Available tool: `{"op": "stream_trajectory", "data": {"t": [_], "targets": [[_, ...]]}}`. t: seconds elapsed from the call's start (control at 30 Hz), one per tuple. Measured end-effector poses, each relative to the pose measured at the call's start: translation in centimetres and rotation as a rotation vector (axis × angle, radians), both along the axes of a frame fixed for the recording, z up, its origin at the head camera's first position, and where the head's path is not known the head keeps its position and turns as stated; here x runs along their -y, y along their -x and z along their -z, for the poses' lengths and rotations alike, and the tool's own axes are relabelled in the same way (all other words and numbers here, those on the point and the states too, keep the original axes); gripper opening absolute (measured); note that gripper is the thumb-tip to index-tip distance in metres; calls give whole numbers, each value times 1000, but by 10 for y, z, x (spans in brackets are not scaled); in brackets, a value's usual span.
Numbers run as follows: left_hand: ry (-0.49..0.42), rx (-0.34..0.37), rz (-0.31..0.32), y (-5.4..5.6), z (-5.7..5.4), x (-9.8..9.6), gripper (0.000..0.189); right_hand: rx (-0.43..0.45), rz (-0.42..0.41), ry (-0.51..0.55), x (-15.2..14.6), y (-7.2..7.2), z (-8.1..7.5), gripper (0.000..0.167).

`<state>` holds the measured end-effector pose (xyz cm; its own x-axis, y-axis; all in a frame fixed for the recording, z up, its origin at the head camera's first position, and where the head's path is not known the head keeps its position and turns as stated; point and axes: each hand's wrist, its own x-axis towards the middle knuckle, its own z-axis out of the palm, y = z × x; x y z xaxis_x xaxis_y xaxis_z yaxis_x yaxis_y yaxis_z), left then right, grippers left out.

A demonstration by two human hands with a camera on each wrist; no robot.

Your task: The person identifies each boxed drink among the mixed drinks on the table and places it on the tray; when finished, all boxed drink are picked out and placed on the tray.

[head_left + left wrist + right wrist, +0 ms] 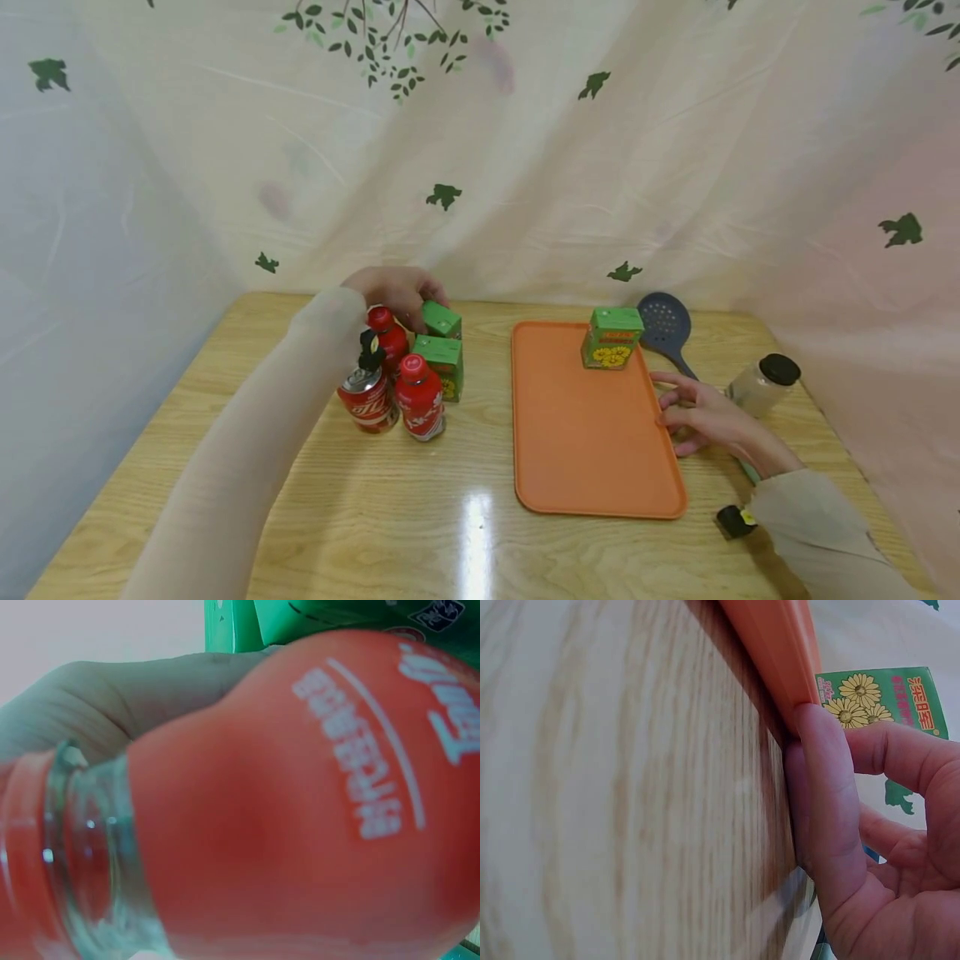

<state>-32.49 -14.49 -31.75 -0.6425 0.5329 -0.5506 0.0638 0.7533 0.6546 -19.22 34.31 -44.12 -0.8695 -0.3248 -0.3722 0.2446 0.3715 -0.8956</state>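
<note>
My left hand [393, 290] reaches over a cluster at the table's left and grips the rear green drink carton [442, 320], thumb on one side and fingers behind. Just in front stands another green drink carton [442, 354]. Two red bottles, one nearer [421, 398] and one behind [388, 340], stand beside the cartons with a red can [369, 402]. The rear bottle fills the left wrist view and hides most of the hand. At the orange tray [592, 433], my right hand [708, 417] touches the right rim with loosely bent fingers. A third green carton [612, 338] stands at the tray's back right.
Behind the tray's right corner lies a dark slotted skimmer [664, 323], its handle running toward the right hand. A clear jar with a black lid [778, 370] stands to the right of that hand. A patterned curtain [525, 208] hangs along the wooden table's back edge.
</note>
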Motion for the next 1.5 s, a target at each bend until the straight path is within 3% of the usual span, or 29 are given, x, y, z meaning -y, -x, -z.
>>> {"op": "stream_trajectory", "data": {"t": [0.3,0.87,0.97,1.13,1.3,1.5], "targets": [[-12,-22,-7,1,4,0,39,2,6,5,-1,0,1,81],[-16,-161,20,3,10,0,36,-1,-5,-2,-2,0,2,82],[-33,-216,27,4,7,2,40,-2,-4,0,-1,0,2,81],[-124,-322,2,4,-2,0,45,1,-7,19,-1,0,1,81],[-284,-340,-65,-1,-12,-10,44,-9,-19,32,-1,0,1,82],[-414,-385,-66,-13,-27,-33,42,-6,-4,23,-2,0,3,81]]}}
